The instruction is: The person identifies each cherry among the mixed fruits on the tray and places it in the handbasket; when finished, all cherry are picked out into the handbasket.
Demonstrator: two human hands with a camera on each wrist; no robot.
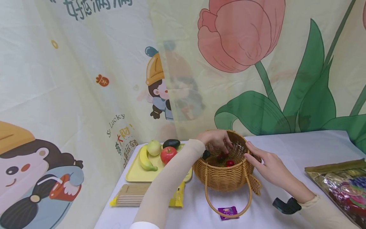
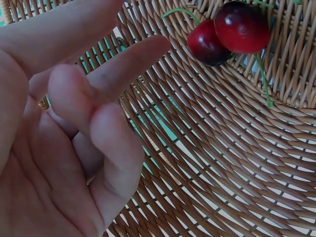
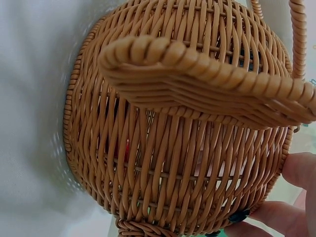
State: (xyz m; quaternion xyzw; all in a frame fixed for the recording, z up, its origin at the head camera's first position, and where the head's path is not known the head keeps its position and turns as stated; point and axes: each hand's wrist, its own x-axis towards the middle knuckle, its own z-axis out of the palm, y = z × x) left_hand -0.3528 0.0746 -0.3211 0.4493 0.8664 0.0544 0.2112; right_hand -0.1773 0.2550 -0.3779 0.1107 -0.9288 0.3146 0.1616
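A round wicker basket [image 1: 226, 176] stands on the white table, its handle folded down toward the front. My left hand [image 1: 216, 140] reaches over the rim into it, fingers loosely bent and holding nothing. Dark red cherries with green stems lie inside; the left wrist view shows one cherry [image 2: 242, 27] against a darker cherry [image 2: 208, 42], just beyond my fingertips. My right hand [image 1: 270, 163] rests its extended fingers [image 3: 284, 217] against the basket's right side at the rim. A woven flap [image 3: 207, 94] sticks out from the basket's side.
Left of the basket, a yellow tray [image 1: 131, 176] carries a banana [image 1: 146, 160], a red apple [image 1: 168, 155], a pale green round fruit [image 1: 154, 148] and a dark avocado-like fruit [image 1: 171, 143]. A yellow-ended package [image 1: 131, 194], a purple packet [image 1: 227, 211] and a shiny bag [image 1: 346, 187] lie nearby.
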